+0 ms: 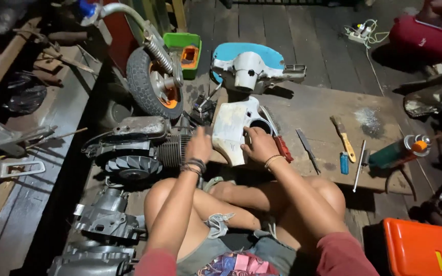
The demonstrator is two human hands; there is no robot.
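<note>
I sit cross-legged on a wooden floor. A whitish scooter body panel (229, 129) with a round hole lies on a flat board (323, 112) before my knees. My left hand (199, 144) rests at the panel's left edge, fingers blurred. The panel's near rim by the hole is gripped by my right hand (260, 145), which wears a wrist band. A red-handled tool (283, 148) lies just right of that hand.
An engine with a finned fan (134, 148) sits left, a wheel (152, 82) behind it. A blue-and-white scooter shell (251, 64) lies ahead. A brush (344, 137), lighter (344, 163), file (308, 149) and spray can (400, 151) lie right. Orange toolbox (425, 250) at lower right.
</note>
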